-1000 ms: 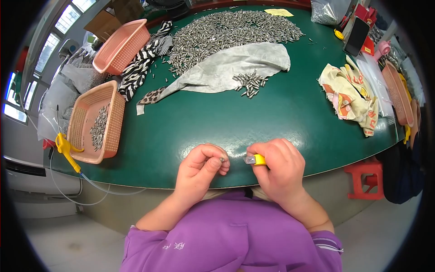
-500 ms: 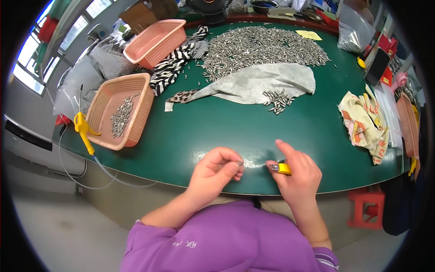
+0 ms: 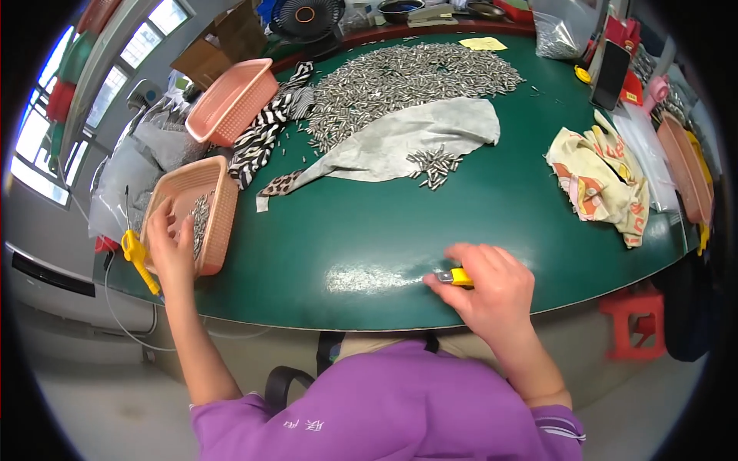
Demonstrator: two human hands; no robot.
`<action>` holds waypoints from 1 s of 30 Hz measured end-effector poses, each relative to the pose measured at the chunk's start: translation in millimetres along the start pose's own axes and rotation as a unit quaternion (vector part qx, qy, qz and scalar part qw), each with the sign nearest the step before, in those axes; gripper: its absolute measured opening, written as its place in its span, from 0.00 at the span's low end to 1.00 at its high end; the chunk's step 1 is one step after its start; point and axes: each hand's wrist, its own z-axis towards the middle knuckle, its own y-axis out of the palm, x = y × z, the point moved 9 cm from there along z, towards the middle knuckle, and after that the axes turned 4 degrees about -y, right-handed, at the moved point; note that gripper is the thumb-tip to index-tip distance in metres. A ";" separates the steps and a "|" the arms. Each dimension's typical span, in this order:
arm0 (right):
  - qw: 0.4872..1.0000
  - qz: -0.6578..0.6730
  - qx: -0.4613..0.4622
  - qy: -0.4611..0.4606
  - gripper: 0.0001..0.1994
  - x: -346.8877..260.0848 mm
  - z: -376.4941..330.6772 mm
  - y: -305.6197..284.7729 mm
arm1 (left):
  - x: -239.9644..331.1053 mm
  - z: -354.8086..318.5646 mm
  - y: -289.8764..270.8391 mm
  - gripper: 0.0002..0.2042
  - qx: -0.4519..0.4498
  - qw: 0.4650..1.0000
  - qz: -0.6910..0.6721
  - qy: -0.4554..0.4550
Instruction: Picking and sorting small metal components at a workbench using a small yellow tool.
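My left hand (image 3: 167,242) reaches into the nearer pink plastic basket (image 3: 224,211), its thumb and fingers apart and nothing visible between them. Small silvery metal pins (image 3: 201,219) lie in the basket beside the hand. Over the front of the green table, my right hand (image 3: 501,288) grips a yellow utility knife (image 3: 461,276), its metal end pointing left. Ahead of it, a small heap of pins (image 3: 435,165) sits at the edge of a grey cloth (image 3: 384,142). Behind the cloth spreads a large pile of the same pins (image 3: 415,77).
A yellow air blow gun (image 3: 136,260) hangs by the near basket. Behind it are a second pink basket (image 3: 231,104) and a zebra-striped cloth (image 3: 257,142). To the right lie a patterned yellow cloth (image 3: 603,180) and a phone (image 3: 610,74). A fan (image 3: 305,19) stands at the back.
My left hand has gone from above the table's front edge to the near basket on the left, its pinched fingers now spread. My right hand still holds the knife. The view has shifted.
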 end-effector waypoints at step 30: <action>1.000 -0.005 -0.028 0.010 0.15 10.5 -5.5 -0.5 | 266.8 -25.3 158.9 0.06 -0.369 0.883 -0.242 0.159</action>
